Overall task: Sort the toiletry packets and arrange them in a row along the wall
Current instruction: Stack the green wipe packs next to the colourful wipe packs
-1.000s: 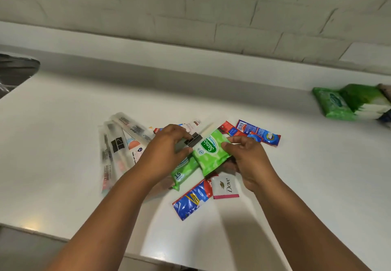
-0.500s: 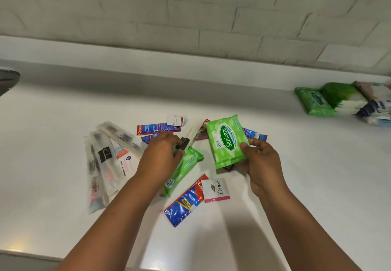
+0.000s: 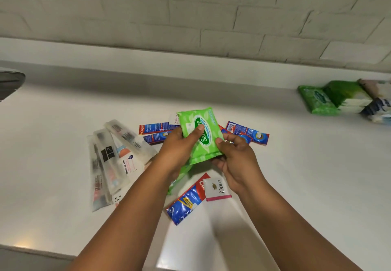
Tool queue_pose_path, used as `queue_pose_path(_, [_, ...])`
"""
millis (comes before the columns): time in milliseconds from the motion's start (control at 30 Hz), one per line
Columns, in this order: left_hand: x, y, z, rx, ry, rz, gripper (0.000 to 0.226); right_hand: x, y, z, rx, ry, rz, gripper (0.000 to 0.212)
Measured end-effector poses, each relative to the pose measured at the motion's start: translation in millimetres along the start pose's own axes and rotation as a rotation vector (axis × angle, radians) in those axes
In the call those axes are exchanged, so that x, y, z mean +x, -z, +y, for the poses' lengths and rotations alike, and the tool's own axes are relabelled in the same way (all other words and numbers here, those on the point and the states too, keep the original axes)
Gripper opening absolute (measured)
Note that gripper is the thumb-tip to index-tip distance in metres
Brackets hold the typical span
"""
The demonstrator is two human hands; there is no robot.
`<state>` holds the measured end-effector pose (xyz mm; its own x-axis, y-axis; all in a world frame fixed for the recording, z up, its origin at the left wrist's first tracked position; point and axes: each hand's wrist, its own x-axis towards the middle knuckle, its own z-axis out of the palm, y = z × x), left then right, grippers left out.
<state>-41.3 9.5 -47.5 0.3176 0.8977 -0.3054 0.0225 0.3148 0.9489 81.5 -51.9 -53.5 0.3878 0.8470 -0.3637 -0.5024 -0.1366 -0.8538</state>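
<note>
Head view: both hands are holding one bright green soft plastic wipes packet (image 3: 200, 135) w/ a white-and-green oval label, lifted above the pile at mid desk. The left hand (image 3: 179, 150) is gripping its left side, thumb lying across the label; the right hand (image 3: 234, 158) is pinching its lower right corner, fingers curled beneath. So each grip is closing on the packet, neither spread.

Edges & room: the smooth white glossy desk (image 3: 306, 175) is showing wide bare stretches to the right of the pile, to the far left, and along the strip by the pale painted brick wall (image 3: 190, 12). The desk's near edge is running along bottom left. A dark curved rim (image 3: 10, 80) is cutting in at the left edge; can't tell what it is.

Under the hands, the loose pile is lying flat:
- 3 long frosted clear plastic sleeves (image 3: 105, 160), fanned out on the left, overlapping.
- 2 red-and-blue toothpaste sachets (image 3: 156, 128) behind the left hand, 2 more (image 3: 247, 134) to the right, 1 larger shiny blue-and-red sachet (image 3: 186, 203) nearest the person.
- 1 small white Dove sachet (image 3: 216, 188) w/ a pink bottom band, overlapping that blue one.
- 1 more green packet (image 3: 177, 181), mostly hidden below the left wrist.

Far right, near the wall: a group of green packs (image 3: 330, 97) and blurred others beside them, well apart from the pile; count unclear.
</note>
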Motion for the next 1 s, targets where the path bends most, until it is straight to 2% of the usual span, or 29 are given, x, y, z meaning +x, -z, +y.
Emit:
queue_pose_path(100, [5.1,5.3,0.8,-0.054,-0.039,0.083,0.022,3.6,-7.6,1.6,-0.085,-0.015,-0.04,0.012])
queue_pose_path(200, [10.0,22.7,1.3,0.011,-0.071,0.129,0.02,9.1,-9.3,4.6,-0.334,-0.039,-0.031,0.018])
queue_pose_path(267, [11.2,34.4,0.9,0.046,-0.088,0.167,0.021,13.0,-10.5,9.6,-0.607,0.016,-0.034,0.022])
queue_pose_path(367, [10.8,43.7,1.9,0.065,-0.11,0.228,0.022,16.4,-14.9,14.6,-1.172,0.153,-0.079,0.024])
queue_pose_path(433, [9.2,46.6,2.2,0.037,-0.111,0.242,0.022,15.6,-21.0,14.8,-1.311,0.159,-0.119,0.028])
queue_pose_path(533, [7.1,49.4,1.9,0.02,-0.126,0.246,0.019,15.4,-28.3,14.1,-1.368,0.142,-0.168,0.036])
queue_pose_path(667, [6.1,52.8,0.9,0.022,-0.134,0.234,0.013,18.2,-29.6,16.3,-1.358,0.101,-0.137,0.041])
queue_pose_path(800, [7.5,55.0,1.5,0.022,-0.135,0.234,0.017,21.1,-25.3,15.3,-1.22,0.001,-0.14,0.046])
queue_pose_path(933, [9.9,57.8,1.6,0.014,-0.131,0.223,0.018,18.6,-22.4,9.2,-1.047,-0.107,-0.161,0.034])
queue_pose_path(1000, [11.0,58.7,2.2,0.021,-0.13,0.222,0.021,17.4,-20.2,6.1,-0.957,-0.144,-0.157,0.039])
